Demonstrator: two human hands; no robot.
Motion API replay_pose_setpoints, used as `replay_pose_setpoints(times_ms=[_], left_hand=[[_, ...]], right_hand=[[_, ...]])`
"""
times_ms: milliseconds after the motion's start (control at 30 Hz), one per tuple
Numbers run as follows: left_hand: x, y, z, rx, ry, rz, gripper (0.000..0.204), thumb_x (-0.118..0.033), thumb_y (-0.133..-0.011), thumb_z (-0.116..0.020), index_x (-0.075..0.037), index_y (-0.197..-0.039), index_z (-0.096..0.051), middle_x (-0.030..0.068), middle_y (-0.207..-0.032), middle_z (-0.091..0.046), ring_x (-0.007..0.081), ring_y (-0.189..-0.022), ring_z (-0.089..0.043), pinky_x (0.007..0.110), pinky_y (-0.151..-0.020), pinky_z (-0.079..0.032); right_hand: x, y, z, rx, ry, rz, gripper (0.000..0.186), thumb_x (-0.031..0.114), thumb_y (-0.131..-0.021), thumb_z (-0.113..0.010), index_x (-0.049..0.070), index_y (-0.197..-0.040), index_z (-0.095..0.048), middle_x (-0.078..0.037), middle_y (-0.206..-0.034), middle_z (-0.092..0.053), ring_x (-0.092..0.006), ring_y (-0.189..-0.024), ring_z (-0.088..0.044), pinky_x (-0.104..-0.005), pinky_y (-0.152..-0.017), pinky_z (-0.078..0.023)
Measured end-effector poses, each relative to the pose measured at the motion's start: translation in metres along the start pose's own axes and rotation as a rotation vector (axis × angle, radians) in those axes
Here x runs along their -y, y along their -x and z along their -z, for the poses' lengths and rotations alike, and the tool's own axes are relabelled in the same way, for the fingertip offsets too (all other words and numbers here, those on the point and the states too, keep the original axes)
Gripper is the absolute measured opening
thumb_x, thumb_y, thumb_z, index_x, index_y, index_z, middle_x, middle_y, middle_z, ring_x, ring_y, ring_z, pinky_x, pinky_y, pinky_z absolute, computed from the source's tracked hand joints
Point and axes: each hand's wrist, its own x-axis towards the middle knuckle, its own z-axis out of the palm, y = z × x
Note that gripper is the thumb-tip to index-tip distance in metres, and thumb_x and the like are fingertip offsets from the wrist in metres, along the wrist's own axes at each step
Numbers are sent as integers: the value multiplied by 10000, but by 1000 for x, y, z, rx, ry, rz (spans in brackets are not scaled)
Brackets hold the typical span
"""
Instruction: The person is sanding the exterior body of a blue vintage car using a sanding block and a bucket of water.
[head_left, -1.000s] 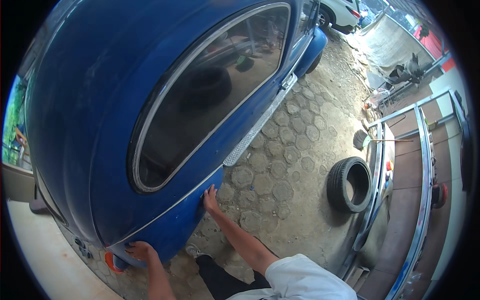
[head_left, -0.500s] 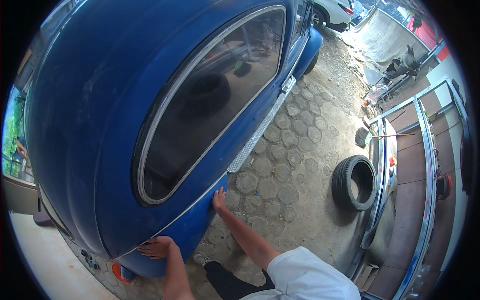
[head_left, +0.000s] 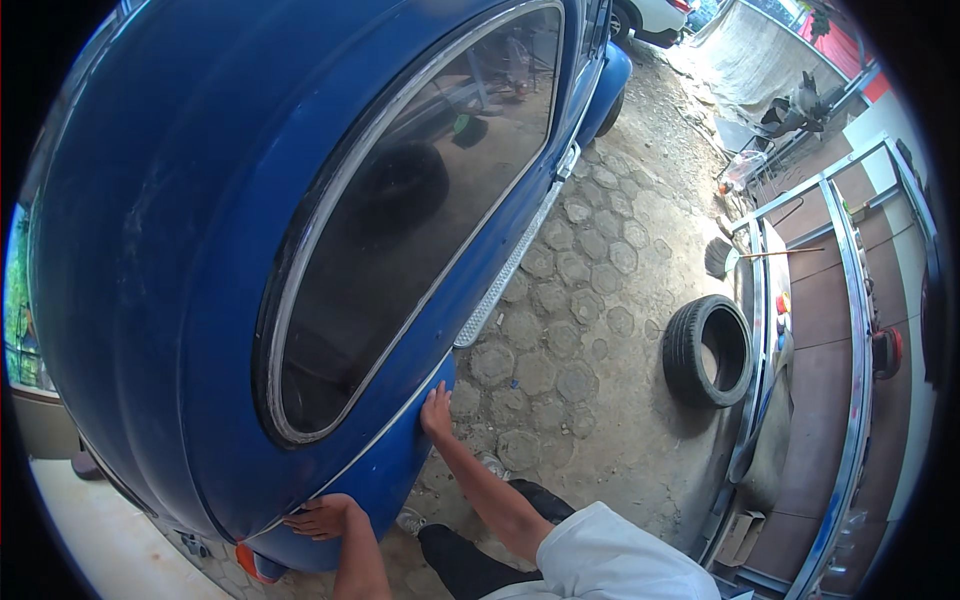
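Note:
The blue rear fender [head_left: 375,470] of a rounded blue car [head_left: 140,270] is under both my hands. My left hand [head_left: 318,517] lies on the fender's top near the tail, its fingers stretched toward the pale trim strip [head_left: 375,436] along the seam. Farther forward, my right hand [head_left: 437,412] rests against the fender's outer edge with fingers extended, just below the running board [head_left: 510,265]. Neither hand holds anything. An orange and red tail lamp [head_left: 248,562] shows past my left hand.
A loose black tyre [head_left: 707,352] stands on the hexagonal paving to the right. Beyond it are a metal frame [head_left: 845,240], a broom [head_left: 722,257] and an open cardboard box [head_left: 740,537]. A white car [head_left: 650,20] is parked at the far end.
Both hands keep their places on the fender. The view has shifted slightly, and a second shoe and more of my right leg now show beneath my right arm.

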Motion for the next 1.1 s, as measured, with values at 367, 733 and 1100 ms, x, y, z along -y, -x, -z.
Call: replay_pose_setpoints(times_ms=[367, 733, 1100], left_hand=[[-13, 5, 6, 20, 41, -7, 604, -402, -1004, -155, -83, -1512, -218, 121, -1565, -246, 317, -1449, -225, 542, -1144, -181], [-15, 3, 18, 45, 57, 11, 594, -369, -998, -184, -77, -1514, -214, 113, -1575, -226, 310, -1456, -206, 522, -1159, -152], [-11, 11, 13, 28, 48, -8, 598, -386, -997, -177, -86, -1513, -224, 107, -1572, -237, 312, -1451, -218, 520, -1159, -155]], right_hand=[[0, 5, 3, -35, 65, 29, 585, 384, -1037, -251, 102, -1537, -140, -278, -1557, -132, -439, -1445, -124, -475, -1165, -184], [15, 3, 1, -34, 87, -3, 582, 362, -1033, -263, 95, -1536, -148, -273, -1565, -106, -424, -1453, -113, -474, -1170, -170], [-7, -55, 8, -44, 66, -31, 576, 389, -1033, -240, 113, -1533, -170, -242, -1581, -82, -427, -1449, -131, -511, -1164, -166]])
